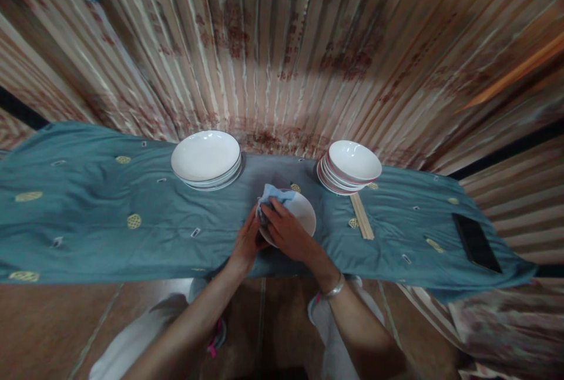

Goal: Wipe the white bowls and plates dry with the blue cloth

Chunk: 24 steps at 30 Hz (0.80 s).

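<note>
A white bowl [304,215] is tilted in front of me near the front edge of the cloth-covered table. My left hand [247,242] grips its left rim, the fingertips partly hidden behind it. Pressed against the inside of the bowl is a light blue cloth [273,193], bunched under the fingers of my right hand [286,230]. Part of the cloth sticks up over the bowl's far left rim.
A stack of white plates [206,158] with dark rims stands at the back left. At the back right is a stack of red-rimmed white bowls [355,161], with pale chopsticks [362,217] in front. A black phone [476,242] lies far right on the green tablecloth [97,209]. Curtains [264,45] hang behind.
</note>
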Tool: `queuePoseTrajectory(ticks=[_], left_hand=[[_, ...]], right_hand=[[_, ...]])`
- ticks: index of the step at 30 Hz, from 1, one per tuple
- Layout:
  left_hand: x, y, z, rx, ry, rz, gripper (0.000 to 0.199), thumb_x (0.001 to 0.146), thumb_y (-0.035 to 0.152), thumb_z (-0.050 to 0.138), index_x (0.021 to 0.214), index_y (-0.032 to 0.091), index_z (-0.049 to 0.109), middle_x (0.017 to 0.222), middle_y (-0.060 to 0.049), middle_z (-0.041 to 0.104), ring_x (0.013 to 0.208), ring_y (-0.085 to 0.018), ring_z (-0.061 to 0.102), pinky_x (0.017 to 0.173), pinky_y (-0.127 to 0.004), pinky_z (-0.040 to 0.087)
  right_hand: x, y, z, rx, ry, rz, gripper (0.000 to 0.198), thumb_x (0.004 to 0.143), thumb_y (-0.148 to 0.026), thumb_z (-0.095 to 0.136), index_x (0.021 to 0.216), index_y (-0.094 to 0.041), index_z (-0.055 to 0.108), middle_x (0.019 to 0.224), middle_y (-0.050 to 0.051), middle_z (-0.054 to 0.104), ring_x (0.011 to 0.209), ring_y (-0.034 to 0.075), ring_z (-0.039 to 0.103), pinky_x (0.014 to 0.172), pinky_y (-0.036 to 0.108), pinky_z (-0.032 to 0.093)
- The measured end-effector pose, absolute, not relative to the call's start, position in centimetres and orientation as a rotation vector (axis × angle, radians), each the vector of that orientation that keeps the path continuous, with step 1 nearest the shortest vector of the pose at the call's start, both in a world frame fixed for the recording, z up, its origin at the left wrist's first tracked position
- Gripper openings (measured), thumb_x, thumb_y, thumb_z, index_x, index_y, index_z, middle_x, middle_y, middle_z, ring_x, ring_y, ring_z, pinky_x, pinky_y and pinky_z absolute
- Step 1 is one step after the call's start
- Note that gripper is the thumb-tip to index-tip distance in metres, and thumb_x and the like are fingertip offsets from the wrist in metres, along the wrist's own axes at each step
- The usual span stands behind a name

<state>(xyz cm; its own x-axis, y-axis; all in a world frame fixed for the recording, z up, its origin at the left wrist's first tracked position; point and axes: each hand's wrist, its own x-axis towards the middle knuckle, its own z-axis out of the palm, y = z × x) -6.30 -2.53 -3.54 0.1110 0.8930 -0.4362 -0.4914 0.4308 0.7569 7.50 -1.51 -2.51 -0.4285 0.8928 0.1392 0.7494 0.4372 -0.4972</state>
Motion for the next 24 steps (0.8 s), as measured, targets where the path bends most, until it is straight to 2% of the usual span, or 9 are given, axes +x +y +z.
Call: queuePoseTrajectory(ticks=[5,10,17,20,24], left_hand=[[-6.5,-2.6,-3.5,0.527,0.992,1.071,0.065,0.081,0.040,0.075,0.143,0.029,0.058,0.148,-0.008,0.058,0.122,-0.030,0.064,0.080,-0.035,0.064],[-6.5,-2.5,-3.2,0.520,1.029,1.039,0.069,0.080,0.041,0.075,0.145,0.028,0.055,0.139,-0.008,0.065,0.115,-0.030,0.067,0.076,-0.036,0.064],[-6.5,-2.5,-3.1,0.509,1.020,1.033,0.075,0.080,0.041,0.075,0.149,0.026,0.050,0.128,-0.009,0.070,0.107,-0.028,0.070,0.074,-0.035,0.064],[-6.5,-2.5,-3.1,0.486,1.020,1.026,0.077,0.080,0.041,0.075,0.150,0.023,0.048,0.126,-0.010,0.072,0.105,-0.028,0.071,0.075,-0.036,0.064],[-6.5,-2.4,-3.2,0.474,1.018,1.030,0.075,0.079,0.041,0.076,0.148,0.024,0.050,0.126,-0.010,0.072,0.106,-0.028,0.070,0.075,-0.035,0.064]], right_hand=[[7.6,-1.4,-1.4,-1.643,-2.323,0.344,0.053,0.096,-0.020,0.049,0.148,-0.013,0.047,0.161,0.021,0.036,0.144,0.033,0.041,0.116,0.055,0.035],[8.2,-1.3,-0.8,-1.787,-2.325,0.181,0.043,0.097,-0.022,0.051,0.140,-0.015,0.055,0.158,0.016,0.043,0.139,0.032,0.046,0.117,0.055,0.030],[9.2,-1.6,-0.2,-1.978,-2.371,0.010,0.027,0.099,-0.021,0.049,0.116,-0.013,0.069,0.145,0.016,0.057,0.121,0.029,0.056,0.099,0.044,0.044],[9.4,-1.9,0.1,-2.016,-2.429,-0.009,0.028,0.102,-0.021,0.045,0.103,-0.015,0.073,0.132,0.015,0.065,0.113,0.027,0.060,0.094,0.041,0.045],[9.4,-2.3,0.3,-2.027,-2.481,0.046,0.035,0.104,-0.022,0.041,0.099,-0.016,0.075,0.117,0.014,0.072,0.108,0.027,0.064,0.093,0.041,0.046]])
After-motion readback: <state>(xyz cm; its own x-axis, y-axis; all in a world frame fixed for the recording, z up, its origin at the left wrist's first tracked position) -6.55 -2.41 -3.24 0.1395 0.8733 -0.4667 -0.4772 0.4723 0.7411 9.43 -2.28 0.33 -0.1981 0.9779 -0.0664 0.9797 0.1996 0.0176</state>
